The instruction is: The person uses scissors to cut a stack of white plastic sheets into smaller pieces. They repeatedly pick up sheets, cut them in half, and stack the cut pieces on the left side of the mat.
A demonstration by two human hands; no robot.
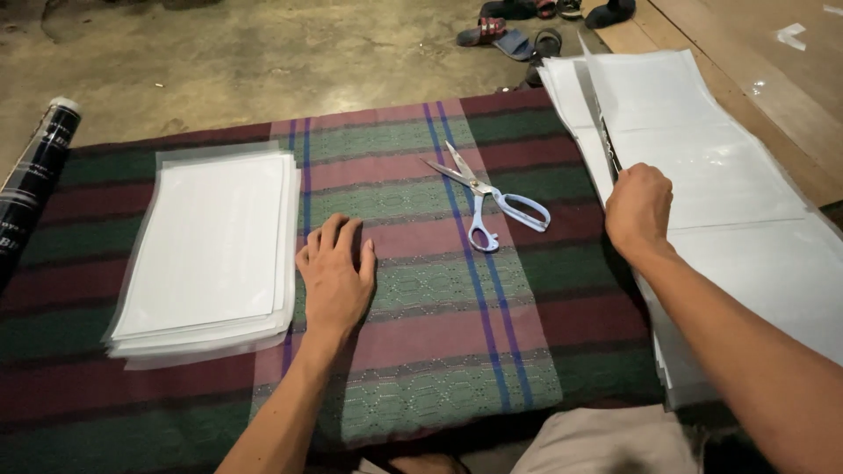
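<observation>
Right hand rests on the long white sheet stack, which runs away from the person along the right side; fingers curled at its left edge, grip hidden. Left hand lies flat, fingers slightly apart, on the plaid cloth beside the cut sheet pile. Scissors lie between the hands.

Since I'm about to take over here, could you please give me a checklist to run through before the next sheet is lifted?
1. Right hand gripping the edge of the long white sheets: ok.
2. Left hand flat on the striped cloth, holding nothing: ok.
3. Scissors lying apart from both hands: ok.
4. Cut stack squared up: ok.
5. Only one sheet pinched: cannot tell.
</observation>
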